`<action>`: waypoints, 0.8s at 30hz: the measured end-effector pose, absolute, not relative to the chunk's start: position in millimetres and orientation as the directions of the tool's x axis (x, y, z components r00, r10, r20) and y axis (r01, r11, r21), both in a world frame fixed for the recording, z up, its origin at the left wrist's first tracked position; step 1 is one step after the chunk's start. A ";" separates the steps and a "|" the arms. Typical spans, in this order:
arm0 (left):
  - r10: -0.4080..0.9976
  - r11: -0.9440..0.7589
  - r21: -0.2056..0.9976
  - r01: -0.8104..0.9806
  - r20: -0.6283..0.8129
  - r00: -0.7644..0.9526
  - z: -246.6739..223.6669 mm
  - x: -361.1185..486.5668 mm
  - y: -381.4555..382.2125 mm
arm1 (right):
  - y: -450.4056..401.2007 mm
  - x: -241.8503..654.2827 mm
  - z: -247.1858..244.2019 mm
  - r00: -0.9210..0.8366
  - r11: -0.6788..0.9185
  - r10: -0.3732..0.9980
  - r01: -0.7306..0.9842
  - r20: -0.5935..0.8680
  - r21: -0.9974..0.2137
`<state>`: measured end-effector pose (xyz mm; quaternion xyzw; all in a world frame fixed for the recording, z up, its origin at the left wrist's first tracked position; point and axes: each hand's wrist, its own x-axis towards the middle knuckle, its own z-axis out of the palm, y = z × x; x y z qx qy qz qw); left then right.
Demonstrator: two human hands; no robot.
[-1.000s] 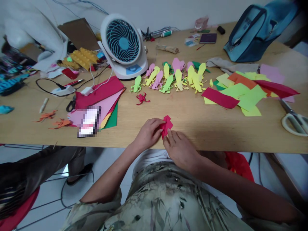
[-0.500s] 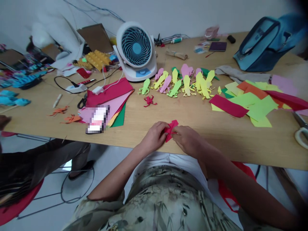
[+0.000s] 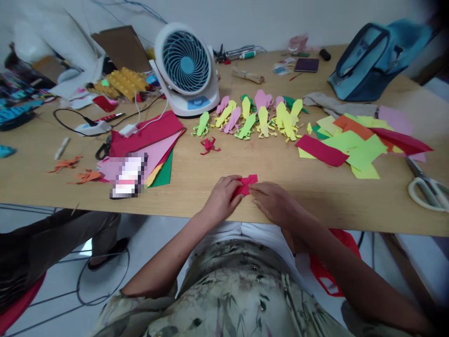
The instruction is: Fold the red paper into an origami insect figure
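Observation:
A small piece of folded red paper [image 3: 248, 183] lies on the table near its front edge, between my two hands. My left hand [image 3: 224, 194] grips it from the left, thumb and fingers closed on its edge. From the right, my right hand [image 3: 271, 199] has its fingers pressed together at the paper's other side; its fingertips touch the paper. Just beyond sits a finished-looking red paper frog [image 3: 209, 145]. Behind that stand several paper frogs in yellow, green and pink, such as a yellow one [image 3: 264, 122].
Coloured paper strips [image 3: 361, 145] and white-handled scissors [image 3: 426, 189] lie at right. A phone [image 3: 129, 175] rests by stacked paper [image 3: 168, 164] at left, near orange paper frogs [image 3: 86, 176]. A fan [image 3: 187, 65] and a blue bag [image 3: 368, 65] stand behind. Another person's leg [image 3: 70, 238] shows lower left.
The red paper has turned from a slanted to a flatter position between my hands, which stay on it. The view has shifted right, bringing more of the scissors into sight.

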<state>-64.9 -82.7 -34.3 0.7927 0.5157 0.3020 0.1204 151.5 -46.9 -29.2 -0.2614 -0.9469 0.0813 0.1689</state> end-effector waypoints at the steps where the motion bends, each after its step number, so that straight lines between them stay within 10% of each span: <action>1: 0.889 -0.441 0.490 0.752 0.354 0.291 -35.3 -65.3 -82.3 | -51.1 154.6 -29.7 -0.797 0.839 0.541 0.491 0.269 -0.234; 24: 0.915 -0.323 0.470 0.822 0.376 0.145 -36.1 -67.7 -84.9 | -10.6 126.5 -17.2 -0.846 0.860 0.499 0.510 0.186 0.011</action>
